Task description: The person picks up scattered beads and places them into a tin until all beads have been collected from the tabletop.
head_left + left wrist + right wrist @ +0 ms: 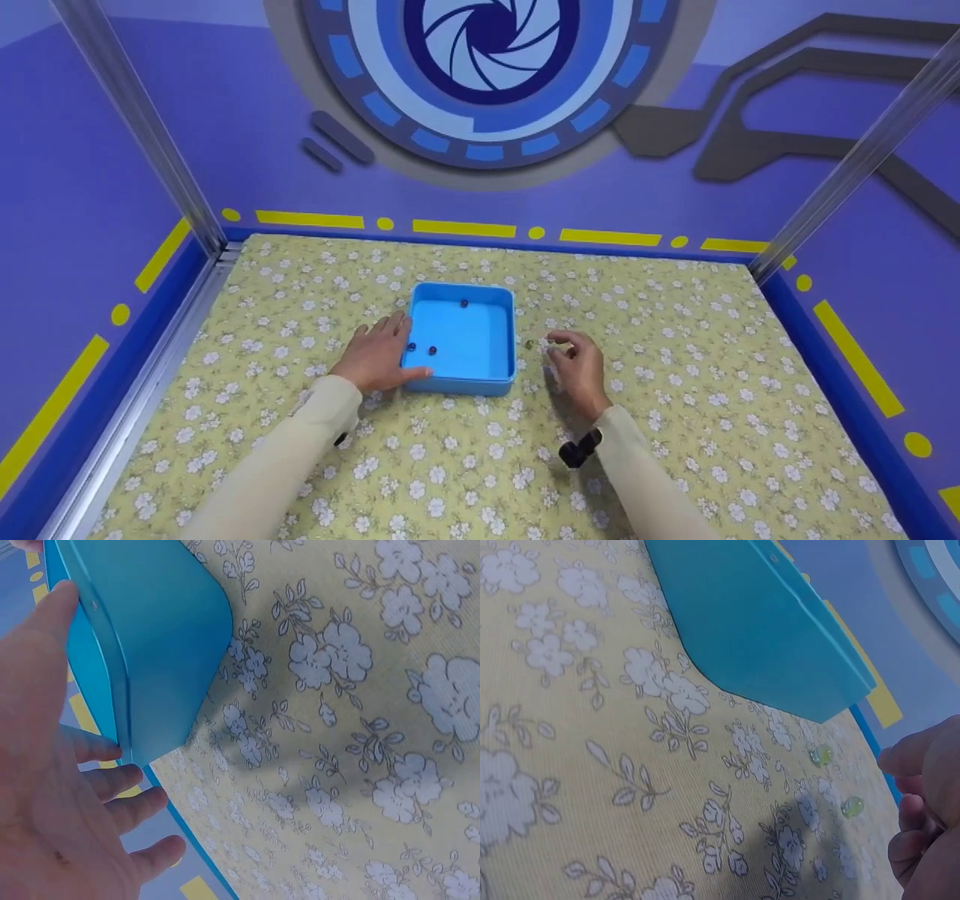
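A square blue box point(459, 386) stands on the cloth with three dark marbles inside: one near the back point(464, 304), one at the left point(412, 346) and one nearby point(433, 350). My left hand point(375, 354) rests on the box's left side, fingers spread and fairly straight, the thumb over the front-left rim. To the right of the box hovers my right hand point(581, 367), its index finger and thumb apart and the other fingers bent. Nothing shows in its grasp. Two clear green marbles, one nearer the box point(821, 756) and another point(853, 806), lie on the cloth by its fingertips.
A yellow floral cloth point(465, 465) covers the table. Blue-purple printed panels point(480, 199) wall the back and sides, with metal posts point(142, 120) at the corners. A dark wrist device point(581, 448) sits at my right cuff.
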`<state>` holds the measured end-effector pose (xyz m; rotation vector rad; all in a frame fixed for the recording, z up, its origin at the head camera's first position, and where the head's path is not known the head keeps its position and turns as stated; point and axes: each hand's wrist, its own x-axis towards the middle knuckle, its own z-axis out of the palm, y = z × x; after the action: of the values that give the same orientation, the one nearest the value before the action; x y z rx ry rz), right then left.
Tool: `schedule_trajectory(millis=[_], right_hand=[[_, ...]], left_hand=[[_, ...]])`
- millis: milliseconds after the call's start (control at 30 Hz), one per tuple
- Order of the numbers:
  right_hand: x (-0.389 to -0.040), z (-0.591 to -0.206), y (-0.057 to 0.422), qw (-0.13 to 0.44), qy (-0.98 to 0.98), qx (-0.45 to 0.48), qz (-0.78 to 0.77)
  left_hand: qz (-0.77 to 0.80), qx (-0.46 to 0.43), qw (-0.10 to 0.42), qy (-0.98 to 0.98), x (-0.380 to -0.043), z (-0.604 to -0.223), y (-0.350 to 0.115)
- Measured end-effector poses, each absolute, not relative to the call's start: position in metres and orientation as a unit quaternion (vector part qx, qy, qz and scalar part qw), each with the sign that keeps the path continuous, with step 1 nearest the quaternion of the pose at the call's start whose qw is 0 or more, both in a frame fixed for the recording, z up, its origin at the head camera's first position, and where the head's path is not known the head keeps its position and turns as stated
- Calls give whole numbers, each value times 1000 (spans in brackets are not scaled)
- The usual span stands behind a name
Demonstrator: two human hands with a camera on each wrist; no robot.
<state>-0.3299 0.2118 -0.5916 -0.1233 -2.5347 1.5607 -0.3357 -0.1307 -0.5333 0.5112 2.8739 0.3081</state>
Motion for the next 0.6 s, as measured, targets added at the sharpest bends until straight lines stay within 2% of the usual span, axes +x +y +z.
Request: schedule_trajectory(millis=[233,600], right_hand=[[-329,-593,217,78,-846,-31,527],[-329,-593,220,61,-851,-40,520]], left_hand=[[112,175,114,972,-336,-530,-132],[117,178,96,972,-337,-529,-134]])
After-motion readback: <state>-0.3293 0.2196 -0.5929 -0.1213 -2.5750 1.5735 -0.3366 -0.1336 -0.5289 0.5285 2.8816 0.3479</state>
